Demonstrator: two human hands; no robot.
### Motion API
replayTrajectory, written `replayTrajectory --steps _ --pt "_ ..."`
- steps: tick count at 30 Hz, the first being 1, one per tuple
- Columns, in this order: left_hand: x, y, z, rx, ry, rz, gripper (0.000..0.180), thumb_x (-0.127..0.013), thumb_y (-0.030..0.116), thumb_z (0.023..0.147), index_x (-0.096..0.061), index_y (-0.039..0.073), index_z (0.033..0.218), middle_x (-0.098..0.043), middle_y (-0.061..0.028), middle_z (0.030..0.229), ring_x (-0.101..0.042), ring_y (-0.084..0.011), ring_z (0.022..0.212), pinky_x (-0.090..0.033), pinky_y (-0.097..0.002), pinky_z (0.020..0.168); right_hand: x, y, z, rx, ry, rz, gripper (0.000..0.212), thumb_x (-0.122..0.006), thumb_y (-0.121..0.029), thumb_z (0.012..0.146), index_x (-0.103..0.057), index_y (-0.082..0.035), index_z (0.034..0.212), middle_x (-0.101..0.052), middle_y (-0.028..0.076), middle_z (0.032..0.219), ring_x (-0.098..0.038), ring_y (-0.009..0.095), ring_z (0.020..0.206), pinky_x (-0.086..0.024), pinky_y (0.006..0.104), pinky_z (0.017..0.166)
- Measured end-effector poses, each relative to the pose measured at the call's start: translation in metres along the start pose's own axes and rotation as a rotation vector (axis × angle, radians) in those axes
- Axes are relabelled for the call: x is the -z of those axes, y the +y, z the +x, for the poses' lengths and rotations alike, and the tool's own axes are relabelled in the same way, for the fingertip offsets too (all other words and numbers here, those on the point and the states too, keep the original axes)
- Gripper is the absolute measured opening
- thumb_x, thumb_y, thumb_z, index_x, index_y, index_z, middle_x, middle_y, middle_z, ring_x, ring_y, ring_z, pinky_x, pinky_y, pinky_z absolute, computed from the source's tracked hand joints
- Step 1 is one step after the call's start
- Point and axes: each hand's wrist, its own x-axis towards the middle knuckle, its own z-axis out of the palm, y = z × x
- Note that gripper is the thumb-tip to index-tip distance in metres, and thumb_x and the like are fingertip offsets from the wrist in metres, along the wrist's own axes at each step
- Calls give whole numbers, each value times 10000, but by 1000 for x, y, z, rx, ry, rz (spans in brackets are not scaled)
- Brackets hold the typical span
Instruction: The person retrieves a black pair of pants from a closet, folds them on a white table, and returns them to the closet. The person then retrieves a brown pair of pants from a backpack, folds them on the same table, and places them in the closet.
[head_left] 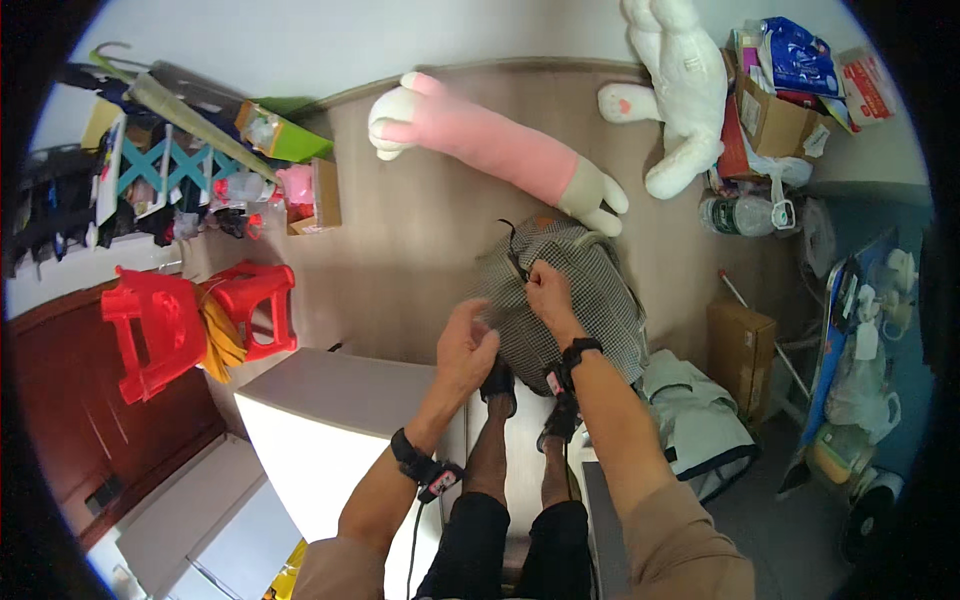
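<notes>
A grey-and-white checked bag (600, 290) stands slumped on the floor in front of my feet. My right hand (550, 296) is closed in a pinch over its top, at the lower end of a thin black strap (514, 250). The closed fingers partly hide how the strap is held. My left hand (468, 348) hovers by the bag's left side, fingers apart and slightly blurred, holding nothing. Just beyond the bag lies a long plush toy (500, 150) in a pink top, its legs close to the bag's upper edge.
A white plush toy (690, 95) leans at the far wall. Red plastic stools (160, 325) stand left, near a white cabinet (330, 400). At right are a cardboard box (740, 355), a pale bag (690, 415) and a large water bottle (740, 215). Shelves with clutter (160, 165) line the left.
</notes>
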Motion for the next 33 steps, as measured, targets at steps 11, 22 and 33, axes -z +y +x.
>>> replayTrajectory --steps 11,22,33 --pt "-16 -87 55 -314 -200 403 573 -570 81 737 -427 40 1290 -564 -200 1153 -544 -402 1061 -477 -424 853 -52 -43 -76 187 82 142 153 -577 -17 750 -561 -22 902 -573 170 822 -580 387 781 -468 429 665" --pt "-7 -149 39 208 -76 39 178 -578 119 786 -623 -3 908 -628 -154 1004 -601 -319 931 -460 -415 837 -91 -34 -76 -332 -23 482 164 -597 -54 787 -583 -46 951 -620 173 767 -612 353 713 -492 395 654" --pt "-10 -140 37 244 -163 -13 286 -574 24 776 -624 30 1057 -623 -82 958 -564 -186 931 -429 -296 855 -63 -28 -63 91 10 176 124 -546 -37 818 -518 -61 937 -595 176 695 -601 383 600 -471 428 531"
